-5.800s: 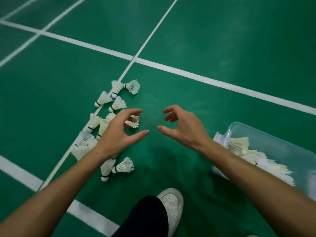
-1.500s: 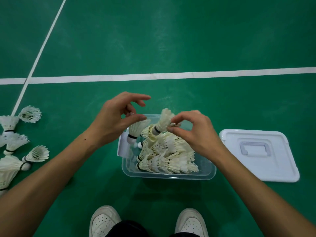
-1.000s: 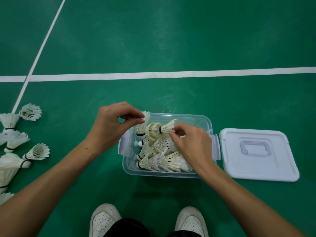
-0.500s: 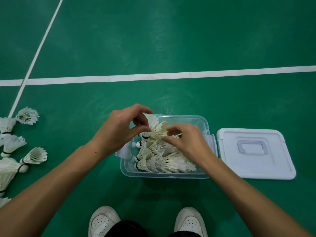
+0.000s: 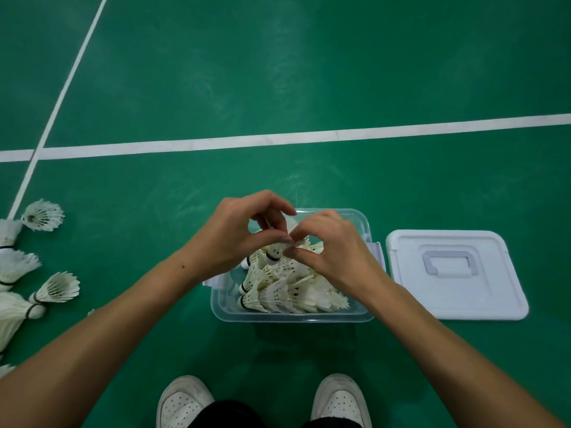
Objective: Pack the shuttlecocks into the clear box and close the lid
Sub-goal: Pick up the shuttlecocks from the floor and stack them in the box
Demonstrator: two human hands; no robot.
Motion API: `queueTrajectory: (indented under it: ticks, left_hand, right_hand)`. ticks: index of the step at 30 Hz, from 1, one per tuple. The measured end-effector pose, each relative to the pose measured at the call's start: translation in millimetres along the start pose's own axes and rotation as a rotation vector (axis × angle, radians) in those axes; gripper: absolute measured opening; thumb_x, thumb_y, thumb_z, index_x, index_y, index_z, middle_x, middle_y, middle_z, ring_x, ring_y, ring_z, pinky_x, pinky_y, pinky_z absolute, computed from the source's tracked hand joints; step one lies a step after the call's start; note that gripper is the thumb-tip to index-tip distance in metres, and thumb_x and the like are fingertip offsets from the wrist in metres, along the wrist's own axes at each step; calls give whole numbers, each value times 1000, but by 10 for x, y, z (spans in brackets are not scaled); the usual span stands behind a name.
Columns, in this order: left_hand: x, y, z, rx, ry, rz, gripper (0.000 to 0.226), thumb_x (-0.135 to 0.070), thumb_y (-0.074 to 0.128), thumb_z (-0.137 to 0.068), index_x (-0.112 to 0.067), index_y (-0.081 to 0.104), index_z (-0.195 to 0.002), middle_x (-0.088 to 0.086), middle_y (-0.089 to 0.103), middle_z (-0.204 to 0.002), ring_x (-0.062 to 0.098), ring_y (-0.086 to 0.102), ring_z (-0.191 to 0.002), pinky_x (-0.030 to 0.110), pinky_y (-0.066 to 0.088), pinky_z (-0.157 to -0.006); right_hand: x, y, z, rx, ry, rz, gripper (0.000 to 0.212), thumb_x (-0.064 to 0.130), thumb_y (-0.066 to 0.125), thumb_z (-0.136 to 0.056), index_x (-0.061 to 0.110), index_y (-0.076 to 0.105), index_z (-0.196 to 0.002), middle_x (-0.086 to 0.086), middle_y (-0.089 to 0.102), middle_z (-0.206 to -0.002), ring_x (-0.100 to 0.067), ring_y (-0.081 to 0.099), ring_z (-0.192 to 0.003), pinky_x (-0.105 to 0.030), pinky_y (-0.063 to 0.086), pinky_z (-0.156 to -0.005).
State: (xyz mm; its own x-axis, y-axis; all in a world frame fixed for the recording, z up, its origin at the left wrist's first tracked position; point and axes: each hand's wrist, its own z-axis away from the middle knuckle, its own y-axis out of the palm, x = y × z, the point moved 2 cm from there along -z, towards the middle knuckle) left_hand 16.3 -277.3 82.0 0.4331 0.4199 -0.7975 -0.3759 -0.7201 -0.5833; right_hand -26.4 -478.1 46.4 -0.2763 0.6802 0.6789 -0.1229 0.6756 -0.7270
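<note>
Both hands have drawn together over the far half of the clear box (image 5: 293,316) since half a second ago, their fingertips now nearly meeting above the pile, where before they worked a little apart. Curled, the left hand (image 5: 234,239) has its thumb and forefinger closed over the feathers of an upright shuttlecock (image 5: 274,253) whose black-banded cork points down into the box. Beside it, the right hand (image 5: 330,245) is curled too, thumb and forefinger pinching at white feathers at the top of the pile; whether it holds the same shuttlecock or a neighbouring one cannot be told. Below them the packed shuttlecocks (image 5: 290,296) lie in rows on their sides, corks to the left and feathers fanning right, filling most of the box. At each end of the box a white latch flap hangs open. Just right of the box, apart from it, the white lid (image 5: 454,273) lies flat on the green court floor (image 5: 309,72) with its moulded handle upward, so the box stands uncovered. Well to the left, along the left edge of the view, loose shuttlecocks (image 5: 46,288) lie scattered on the floor, some stacked into one another, near a white court line (image 5: 278,139) that crosses the far side of the scene. At the near edge two white shoes (image 5: 185,400) show, toes pointing toward the box.
</note>
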Motion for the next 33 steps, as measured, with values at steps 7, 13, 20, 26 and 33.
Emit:
queueTrajectory:
  ticks: [7, 13, 20, 26, 33]
  left_hand:
    - [224, -67, 134, -88, -149, -82, 42, -34, 88, -81, -22, 71, -117, -15, 72, -114, 7, 68, -105, 33, 60, -90]
    - [371, 208, 292, 65, -161, -429, 49, -36, 85, -85, -28, 64, -129, -12, 66, -126, 12, 63, -111, 43, 59, -87]
    - [403, 350, 176, -15, -228, -548, 50, -31, 84, -88, -27, 64, -133, -13, 72, -127, 12, 67, -117, 32, 55, -83]
    - [358, 446, 63, -65, -284, -585, 37, -44, 84, -85, -31, 72, -118, -16, 78, -109, 11, 70, -104, 21, 43, -64]
    - [383, 518, 29, -38, -318, -639, 36, -46, 83, -87, -29, 73, -117, -10, 80, -107, 15, 75, -97, 25, 46, -67]
  right_hand:
    - [-137, -286, 271, -257, 158, 23, 21, 39, 84, -86, 22, 79, -97, 13, 77, -91, -9, 68, -87, -38, 58, -81]
    - [-194, -262, 380, -309, 216, 306, 21, 47, 78, -92, 26, 77, -90, 10, 77, -76, -16, 72, -65, -37, 58, -57]
    - [-179, -29, 198, -177, 233, 403, 22, 50, 73, -94, 28, 77, -96, 9, 78, -78, -21, 73, -69, -32, 56, -58]
    - [-200, 147, 42, -30, 245, 309, 13, 37, 72, -99, 26, 76, -103, 6, 79, -85, -19, 74, -76, -41, 62, -71]
    - [-240, 260, -48, 116, 363, 197, 17, 34, 72, -99, 20, 77, -105, 4, 79, -93, -10, 70, -74, -33, 62, -74]
